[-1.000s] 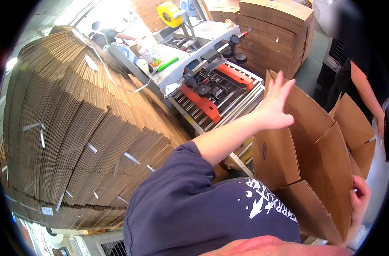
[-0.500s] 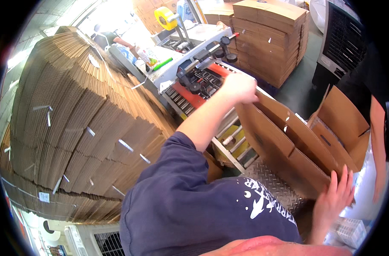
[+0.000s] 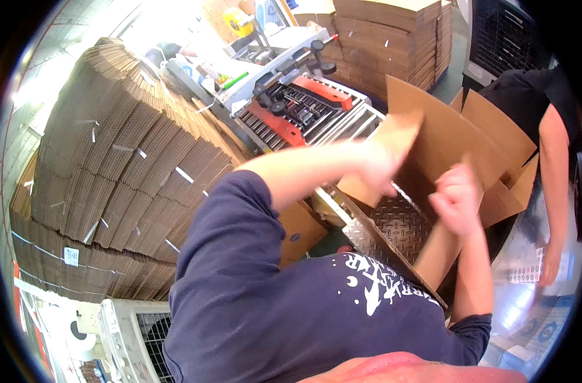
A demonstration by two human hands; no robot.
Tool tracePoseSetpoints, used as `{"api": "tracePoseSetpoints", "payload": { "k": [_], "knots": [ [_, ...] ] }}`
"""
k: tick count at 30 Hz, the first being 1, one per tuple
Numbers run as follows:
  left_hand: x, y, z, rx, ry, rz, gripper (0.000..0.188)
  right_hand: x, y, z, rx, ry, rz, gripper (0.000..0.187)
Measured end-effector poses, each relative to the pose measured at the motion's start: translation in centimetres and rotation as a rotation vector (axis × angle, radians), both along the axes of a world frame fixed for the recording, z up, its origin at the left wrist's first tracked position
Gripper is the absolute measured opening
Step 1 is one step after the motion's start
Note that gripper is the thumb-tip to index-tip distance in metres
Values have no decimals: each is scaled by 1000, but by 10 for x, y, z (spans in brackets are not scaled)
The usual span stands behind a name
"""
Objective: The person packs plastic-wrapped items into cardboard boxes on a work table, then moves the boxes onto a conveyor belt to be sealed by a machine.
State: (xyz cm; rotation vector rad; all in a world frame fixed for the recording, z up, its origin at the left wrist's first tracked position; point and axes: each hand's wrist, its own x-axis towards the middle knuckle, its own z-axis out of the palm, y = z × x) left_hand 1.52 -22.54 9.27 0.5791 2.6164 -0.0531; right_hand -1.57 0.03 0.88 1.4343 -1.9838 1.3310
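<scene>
A brown cardboard box (image 3: 441, 137) stands opened out in front of me, its flaps spread and a ridged metal plate (image 3: 399, 223) visible through it. At its left side is my left hand (image 3: 379, 165), against or just over a flap; motion smears its fingers, so their hold cannot be made out. My right hand (image 3: 458, 199) is over the inside of the box with its fingers curled into a fist, and nothing shows in it. Below that hand a narrow flap (image 3: 439, 255) slants inward.
A roller conveyor (image 3: 351, 124) with red side guides and a yellow tape roll (image 3: 238, 22) lies ahead. Tall stacks of flat cardboard (image 3: 112, 172) rise at left, more (image 3: 380, 51) behind. On the right, a co-worker's arm (image 3: 552, 185) hangs beside another open box (image 3: 498, 127).
The folded box has been spread open. My left hand has moved down along its side; my right hand has left the near right edge, moved up and inward, and closed into a fist.
</scene>
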Motion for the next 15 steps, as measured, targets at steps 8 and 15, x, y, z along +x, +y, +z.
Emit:
{"api": "tracePoseSetpoints", "payload": {
  "k": [8, 15],
  "knots": [
    [40, 1, -8, 185, -668, -335, 92, 10, 96, -51, 771, -311, -422, 44],
    [-25, 50, -87, 310, 220, -249, 90, -43, 136, 40, 415, 339, -1035, 33]
  ]
}}
